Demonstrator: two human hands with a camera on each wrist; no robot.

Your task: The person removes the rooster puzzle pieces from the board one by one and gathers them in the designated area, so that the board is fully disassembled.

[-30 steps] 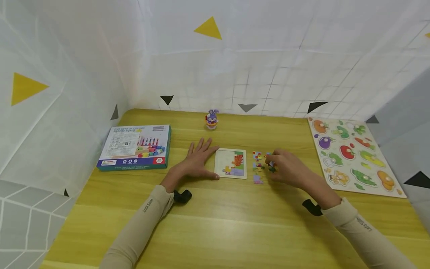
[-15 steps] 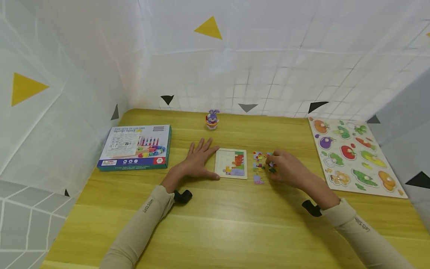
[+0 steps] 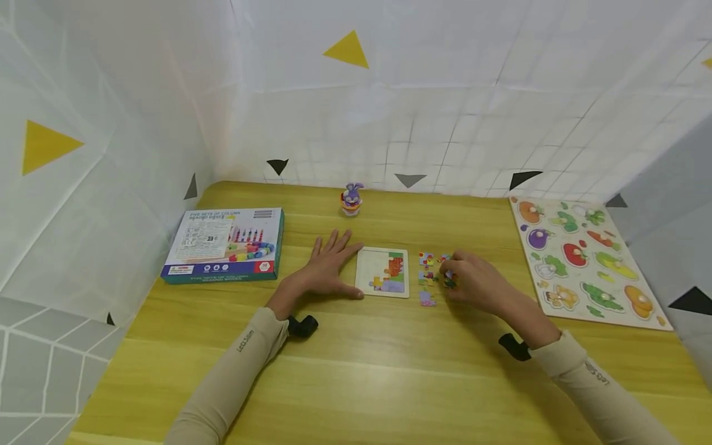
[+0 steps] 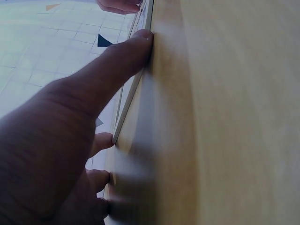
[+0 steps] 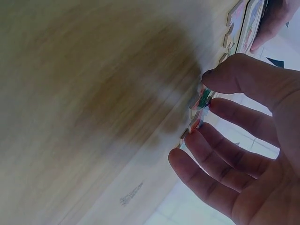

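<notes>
A small square puzzle tray (image 3: 368,262) lies on the table, its lower and right parts filled with joined pieces and its upper left bare. My left hand (image 3: 321,272) rests flat at the tray's left side, fingers spread, with thumb and index finger touching its edge. Right of the tray, loose jigsaw pieces (image 3: 427,299) lie in a cluster. Above that cluster, my right hand (image 3: 479,283) pinches a jigsaw piece (image 5: 205,97) between thumb and index finger, low at the tabletop. The other fingers lie close to neighbouring pieces, and the hand partly hides several of them in the head view.
A boxed bead set (image 3: 222,244) lies at the left. A purple rabbit figurine (image 3: 351,199) stands behind the tray. On the right lies a vegetable peg board (image 3: 592,262). White sheeting (image 3: 445,93) hangs behind the wooden table (image 3: 361,371).
The head view has shifted very slightly. Both hands, the tray and the loose pieces stay practically where they were.
</notes>
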